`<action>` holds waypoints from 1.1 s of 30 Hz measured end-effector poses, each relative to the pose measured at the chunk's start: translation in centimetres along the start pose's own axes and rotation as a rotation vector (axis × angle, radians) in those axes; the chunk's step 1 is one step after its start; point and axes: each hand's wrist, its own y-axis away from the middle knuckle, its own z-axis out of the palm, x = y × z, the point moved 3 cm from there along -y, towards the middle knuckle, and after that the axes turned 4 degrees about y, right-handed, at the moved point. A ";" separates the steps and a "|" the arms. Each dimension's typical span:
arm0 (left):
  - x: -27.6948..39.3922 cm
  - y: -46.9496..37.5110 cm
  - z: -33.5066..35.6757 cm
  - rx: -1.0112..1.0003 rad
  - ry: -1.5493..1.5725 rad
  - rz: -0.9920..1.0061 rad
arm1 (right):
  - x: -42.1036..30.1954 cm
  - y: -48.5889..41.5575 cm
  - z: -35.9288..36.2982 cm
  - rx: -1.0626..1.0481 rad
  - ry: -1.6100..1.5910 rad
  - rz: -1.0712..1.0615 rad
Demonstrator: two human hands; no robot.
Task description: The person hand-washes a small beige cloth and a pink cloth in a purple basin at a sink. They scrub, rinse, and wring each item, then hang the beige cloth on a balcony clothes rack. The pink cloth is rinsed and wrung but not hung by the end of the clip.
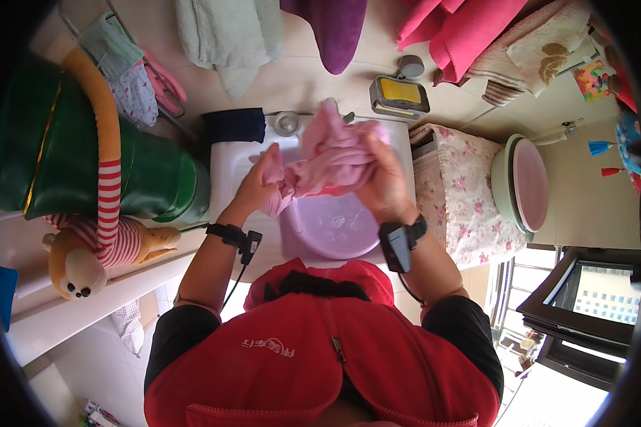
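A crumpled pink cloth point(328, 168) is stretched between my two hands above a lilac plastic basin point(339, 229). My left hand point(259, 181) grips its narrower, bunched end, and part of the fabric hangs below the fingers. The bulkier part lies in my right hand point(384, 173), with the palm and thumb against it. Some small bubbles or wet spots show on the basin's bottom. The basin stands in a white washbasin point(229, 165). The cloth covers the far rim of the basin and most of the tap.
A soap holder with a yellow sponge point(400, 92) is on the wall behind. A dark folded cloth point(235, 125) drapes over the washbasin's back left corner. At right stands a flower-patterned covered cabinet point(459, 197) with upright basins point(530, 184). A plush monkey point(107, 235) hangs at left.
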 end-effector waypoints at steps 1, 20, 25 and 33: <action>0.2 -0.3 0.9 -0.098 -0.034 0.000 | 0.8 -0.3 1.2 -0.043 -0.036 0.016; -0.8 -1.2 1.4 0.001 1.032 -0.256 | 9.2 2.3 -15.8 0.350 -0.090 0.130; -2.3 -0.4 1.2 0.054 1.151 -0.367 | 14.3 -3.1 -16.7 0.371 -0.430 0.209; -3.7 -0.9 2.2 0.147 1.439 -0.550 | 12.2 -5.6 -13.5 0.163 0.235 0.320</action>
